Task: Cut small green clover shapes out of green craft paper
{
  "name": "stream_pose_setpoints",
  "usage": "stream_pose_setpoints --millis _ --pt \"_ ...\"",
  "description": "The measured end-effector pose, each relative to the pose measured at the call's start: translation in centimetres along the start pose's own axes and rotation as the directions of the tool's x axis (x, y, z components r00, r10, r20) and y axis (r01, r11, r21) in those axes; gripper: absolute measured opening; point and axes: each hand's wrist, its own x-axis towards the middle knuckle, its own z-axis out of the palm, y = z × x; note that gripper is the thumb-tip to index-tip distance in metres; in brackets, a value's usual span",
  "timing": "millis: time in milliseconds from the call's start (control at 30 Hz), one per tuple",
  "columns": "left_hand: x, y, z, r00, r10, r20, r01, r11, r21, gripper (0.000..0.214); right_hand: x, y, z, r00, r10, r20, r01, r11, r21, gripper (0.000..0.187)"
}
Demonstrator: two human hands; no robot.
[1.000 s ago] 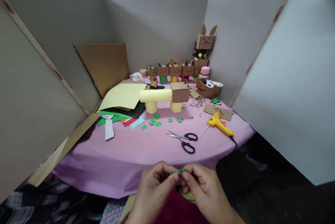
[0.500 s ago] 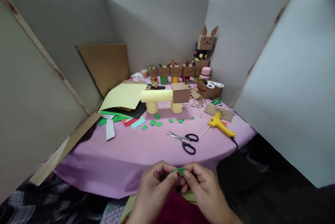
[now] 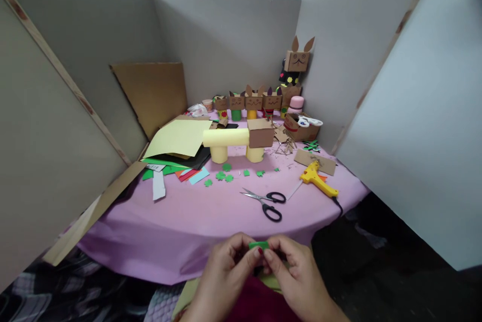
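Between my two hands, just in front of the table's near edge, is a small piece of green paper (image 3: 259, 245). My left hand (image 3: 234, 266) pinches its left side with thumb and fingertips, and my right hand (image 3: 291, 267) pinches its right side. The fingers cover part of the paper. Beyond them lie black-handled scissors (image 3: 263, 199) with the blades slightly apart. Several green paper flower cutouts (image 3: 220, 176) are scattered farther back. Behind these stands a yellow paper-tube figure (image 3: 226, 138) with a brown cardboard box head (image 3: 261, 134).
A yellow glue gun (image 3: 318, 179) rests at the right by a cardboard strip (image 3: 315, 162). Coloured paper sheets (image 3: 176, 137) are stacked at the left. Along the back stand several box-headed figures (image 3: 254, 102). White scissors (image 3: 309, 121) lie on a cardboard box (image 3: 301, 129).
My thumbs and fingertips have shifted slightly on the green paper, which now sits a little flatter between them. Everything on the table has stayed in place.
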Motion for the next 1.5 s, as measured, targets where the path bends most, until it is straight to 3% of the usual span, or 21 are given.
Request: stream_pose_setpoints --millis 67,100,267,433,500,567,633,733,833,933,1033,1100,1167,1500 --pt "-0.1 0.2 0.0 0.999 0.052 -0.015 -0.050 0.991 0.121 0.020 0.0 0.0 0.0 0.999 0.041 0.012 -0.041 0.997 0.063 0.025" --pt "-0.2 0.3 0.0 0.998 0.052 -0.017 -0.050 0.993 0.104 0.021 0.0 0.0 0.0 0.998 0.067 0.021 -0.069 0.990 0.124 0.025" --pt "-0.1 0.6 0.4 0.996 -0.071 0.056 0.082 0.969 -0.232 0.026 0.0 -0.2 0.0 0.983 0.148 0.110 -0.181 0.890 0.419 0.026" --pt "0.1 0.6 0.0 0.991 -0.111 0.071 0.123 0.972 -0.200 0.028 0.0 0.0 -0.3 0.985 0.147 0.089 -0.170 0.897 0.409 0.026" --pt "0.1 0.5 -0.5 0.993 -0.118 0.018 0.119 0.972 -0.201 0.028 0.0 0.0 -0.5 0.991 0.130 0.041 -0.136 0.924 0.357 0.027" --pt "0.2 0.3 -0.8 0.992 -0.088 -0.088 0.072 0.982 -0.173 0.023 0.0 0.1 -0.6 0.994 0.113 -0.007 -0.106 0.952 0.287 0.028" --pt "0.2 0.2 -0.9 0.989 0.018 -0.145 -0.030 0.997 -0.078 0.015 0.0 0.1 -0.7 0.996 0.088 -0.016 -0.082 0.974 0.210 0.027" --pt "0.1 0.3 -0.8 0.975 0.216 -0.046 -0.208 0.968 0.137 0.005 0.0 0.0 -0.5 1.000 0.024 0.013 -0.026 0.991 0.130 0.027" --pt "-0.1 0.4 -0.8 0.943 0.331 0.029 -0.327 0.908 0.263 0.015 0.0 0.1 -0.2 0.999 0.041 0.034 -0.048 0.977 0.209 0.027" --pt "-0.1 0.6 -1.2 0.865 0.499 0.045 -0.486 0.814 0.318 0.015 0.0 0.1 0.2 0.980 0.146 0.135 -0.191 0.879 0.437 0.031" --pt "-0.1 0.7 -1.7 0.763 0.635 0.121 -0.626 0.677 0.387 0.022 0.0 0.1 0.7 0.938 0.230 0.258 -0.344 0.688 0.639 0.039" --pt "0.0 0.7 -1.9 0.722 0.667 0.182 -0.668 0.606 0.432 0.022 0.0 0.1 0.9 0.912 0.266 0.314 -0.411 0.567 0.714 0.039" --pt "0.0 0.6 -2.1 0.710 0.670 0.217 -0.680 0.572 0.459 0.021 0.0 0.1 1.0 0.899 0.281 0.337 -0.437 0.516 0.737 0.038" --pt "-0.6 0.0 -2.4 0.749 0.607 0.265 -0.646 0.581 0.495 0.021 -0.1 -0.3 0.3 0.906 0.291 0.307 -0.423 0.629 0.652 0.038"
